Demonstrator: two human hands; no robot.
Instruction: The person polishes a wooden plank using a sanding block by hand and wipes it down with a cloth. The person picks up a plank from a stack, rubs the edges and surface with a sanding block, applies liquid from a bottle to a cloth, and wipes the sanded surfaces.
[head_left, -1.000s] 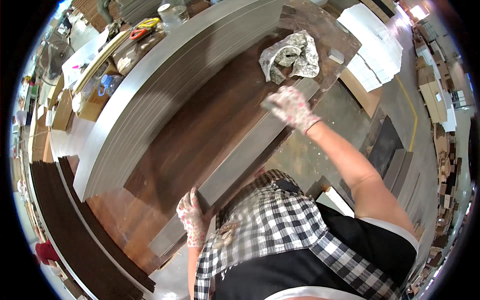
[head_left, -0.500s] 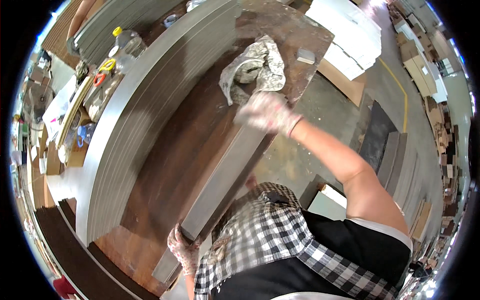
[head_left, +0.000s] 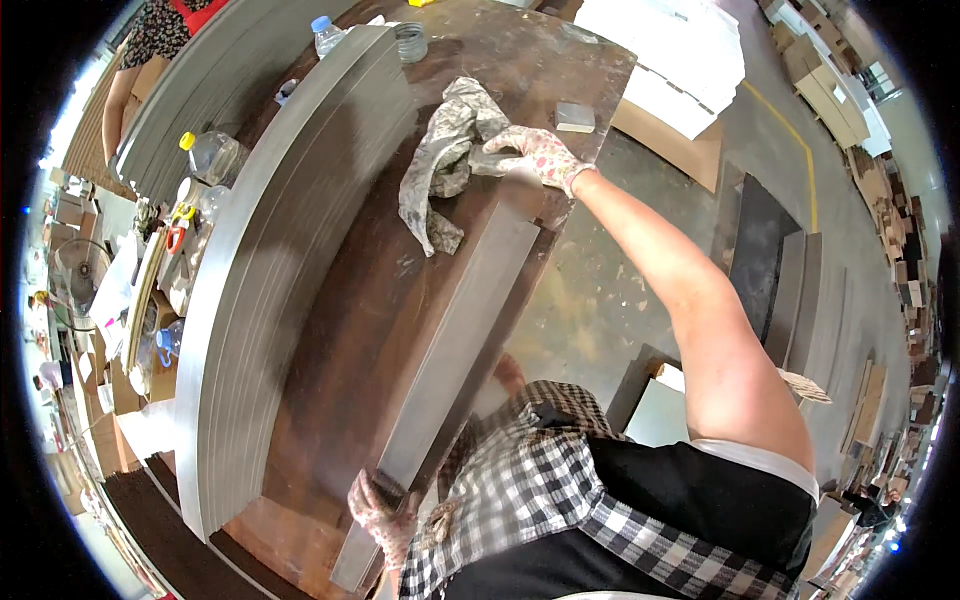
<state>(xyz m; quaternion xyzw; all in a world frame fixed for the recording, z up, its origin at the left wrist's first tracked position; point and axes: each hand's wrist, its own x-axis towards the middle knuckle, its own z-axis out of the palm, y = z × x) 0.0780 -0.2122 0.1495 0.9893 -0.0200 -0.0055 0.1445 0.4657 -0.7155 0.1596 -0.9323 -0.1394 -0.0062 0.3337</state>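
Observation:
A long, narrow grey board lies along the right edge of the brown worktable. My left hand, in a patterned glove, is closed round its near end. Another grey strip shows beneath that hand. Beyond the board's far end my right hand, gloved the same way, reaches to the crumpled mottled cloth. Its fingers curl round something grey at the cloth's edge; whether that is a block or a fold of cloth, I cannot tell. A small grey block sits just beyond this hand.
A tall stack of grey panels stands along the table's left side. Behind it are a yellow-capped bottle and scissors. White sheets are piled at the far right. Another person's arm shows at the upper left.
My right hand has moved from over the board's far end up to the cloth. The cloth appears shifted and more bunched. My left hand stays at the near end.

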